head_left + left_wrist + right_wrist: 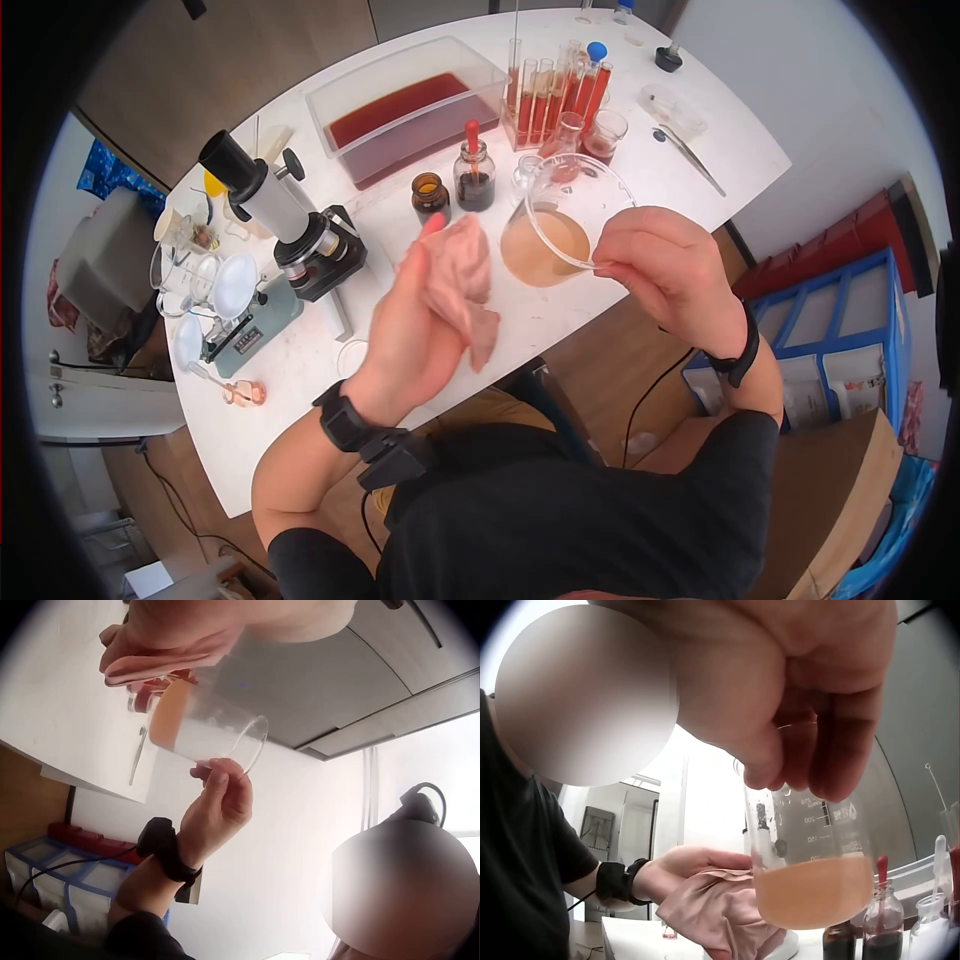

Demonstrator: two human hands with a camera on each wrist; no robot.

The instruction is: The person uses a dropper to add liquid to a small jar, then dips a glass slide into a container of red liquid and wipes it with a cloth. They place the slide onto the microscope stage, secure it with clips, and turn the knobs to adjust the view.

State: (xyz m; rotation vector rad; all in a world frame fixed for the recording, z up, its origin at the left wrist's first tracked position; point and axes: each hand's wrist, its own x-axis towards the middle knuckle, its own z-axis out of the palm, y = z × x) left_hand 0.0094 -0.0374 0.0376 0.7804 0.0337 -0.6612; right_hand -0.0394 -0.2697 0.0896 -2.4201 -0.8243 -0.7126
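My right hand (665, 265) pinches the rim of a clear glass beaker (814, 892) between thumb and fingers. Cloudy orange-tan liquid fills its lower part, and printed volume marks show on the wall in the right wrist view. The beaker is up off the table in both wrist views. To its left, my left hand (400, 335) holds a crumpled pink cloth (462, 265), thumb lying along the cloth's edge. In the right wrist view the cloth (724, 915) drapes over the palm close beside the beaker's base; the fingers behind it are mostly hidden.
Behind the hands stand a brown bottle (430, 195), a red-topped dropper bottle (475, 180), a tub of red liquid (410, 135) and a rack of red-filled test tubes (545, 105). A microscope (285, 220) and balance (250, 320) are at left, tweezers (690, 160) at right.
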